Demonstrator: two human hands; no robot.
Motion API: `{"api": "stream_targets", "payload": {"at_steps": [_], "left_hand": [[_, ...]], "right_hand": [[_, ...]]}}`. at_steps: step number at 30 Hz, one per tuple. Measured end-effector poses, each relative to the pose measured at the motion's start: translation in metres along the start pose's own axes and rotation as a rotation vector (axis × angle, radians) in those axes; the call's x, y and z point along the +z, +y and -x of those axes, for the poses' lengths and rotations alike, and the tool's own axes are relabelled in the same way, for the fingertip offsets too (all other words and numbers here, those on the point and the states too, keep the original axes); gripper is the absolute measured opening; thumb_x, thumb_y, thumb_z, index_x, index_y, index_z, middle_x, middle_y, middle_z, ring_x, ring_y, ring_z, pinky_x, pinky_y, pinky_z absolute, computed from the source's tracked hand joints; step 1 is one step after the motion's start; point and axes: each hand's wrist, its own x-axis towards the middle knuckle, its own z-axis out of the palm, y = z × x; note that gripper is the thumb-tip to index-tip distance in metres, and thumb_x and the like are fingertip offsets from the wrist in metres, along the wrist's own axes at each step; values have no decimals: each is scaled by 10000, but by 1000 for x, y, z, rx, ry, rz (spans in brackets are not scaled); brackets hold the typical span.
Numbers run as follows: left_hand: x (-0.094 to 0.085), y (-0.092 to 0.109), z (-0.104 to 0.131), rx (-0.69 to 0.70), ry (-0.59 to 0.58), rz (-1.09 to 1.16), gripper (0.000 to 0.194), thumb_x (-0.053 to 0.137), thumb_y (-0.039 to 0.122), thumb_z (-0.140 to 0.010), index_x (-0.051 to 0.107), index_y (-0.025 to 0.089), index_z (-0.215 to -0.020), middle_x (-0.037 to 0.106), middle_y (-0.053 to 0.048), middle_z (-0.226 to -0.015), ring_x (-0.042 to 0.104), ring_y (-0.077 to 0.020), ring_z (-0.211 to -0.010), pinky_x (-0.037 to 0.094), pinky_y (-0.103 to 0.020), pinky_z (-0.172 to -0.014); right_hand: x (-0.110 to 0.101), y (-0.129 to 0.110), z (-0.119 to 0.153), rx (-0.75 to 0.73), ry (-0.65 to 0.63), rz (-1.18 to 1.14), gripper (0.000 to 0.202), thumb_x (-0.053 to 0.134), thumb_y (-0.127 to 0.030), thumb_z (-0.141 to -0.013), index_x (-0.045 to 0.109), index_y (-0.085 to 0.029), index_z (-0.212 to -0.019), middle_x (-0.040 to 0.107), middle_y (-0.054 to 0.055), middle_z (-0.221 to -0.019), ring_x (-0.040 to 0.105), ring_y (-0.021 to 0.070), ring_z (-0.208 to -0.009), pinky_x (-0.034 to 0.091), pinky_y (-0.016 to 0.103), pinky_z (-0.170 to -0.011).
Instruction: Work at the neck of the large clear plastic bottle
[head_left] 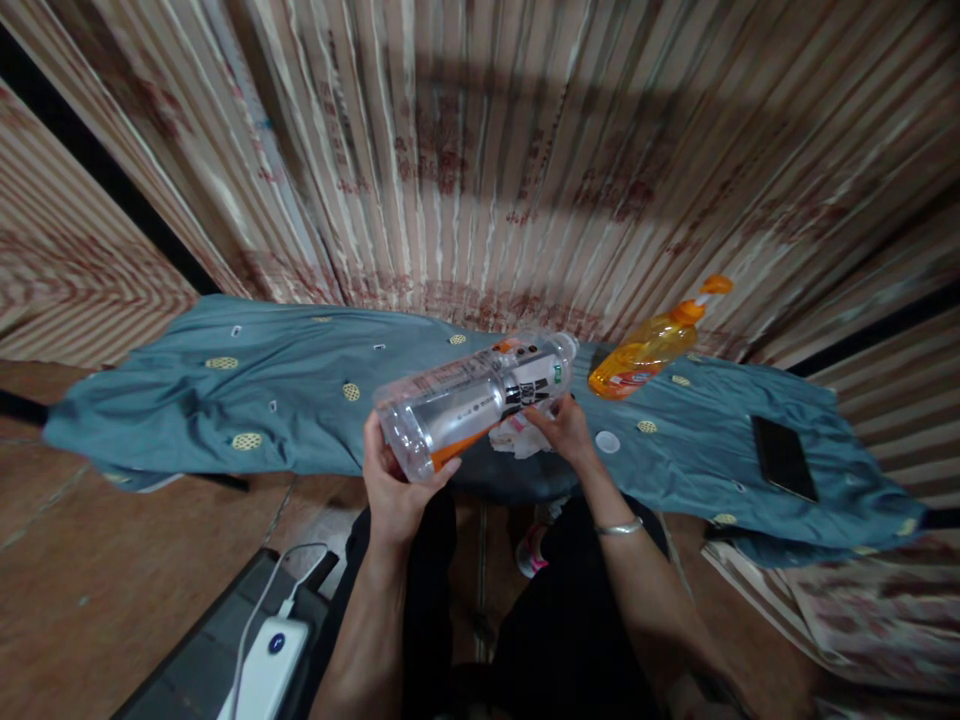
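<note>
A large clear plastic bottle point(469, 400) with a silver, black and orange label lies tilted in the air between my hands, its neck toward the right. My left hand point(397, 490) is wrapped round the bottle's base end. Near the neck end, my right hand point(566, 428) grips the bottle's lower side, its fingers partly hidden behind it. The bottle's mouth shows no clear cap. A crumpled white tissue point(519, 438) is just below the bottle, close to my right fingers. A small round white cap point(607, 441) lies on the cloth beside my right wrist.
An orange pump bottle point(637, 355) with amber liquid stands right of the clear bottle. A black phone point(783, 457) lies farther right on the blue-green cloth point(300, 385). Striped curtains point(480, 150) hang behind. A white power bank point(270, 660) with a cable rests at lower left.
</note>
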Motion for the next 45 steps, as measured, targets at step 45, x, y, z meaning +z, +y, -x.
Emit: {"api": "stream_targets", "payload": {"at_steps": [45], "left_hand": [[0,6,1,-27,6,6,970,975,363,-474,551,197,-1331,638,-117,-1253,654,-291,-1145,537,-387,-979]], "right_hand": [[0,-1,0,-13,-5,9,649,729,-670,-651,653,-148,-1029,768,122,-897,717,293,-808,557,402,-729]]}}
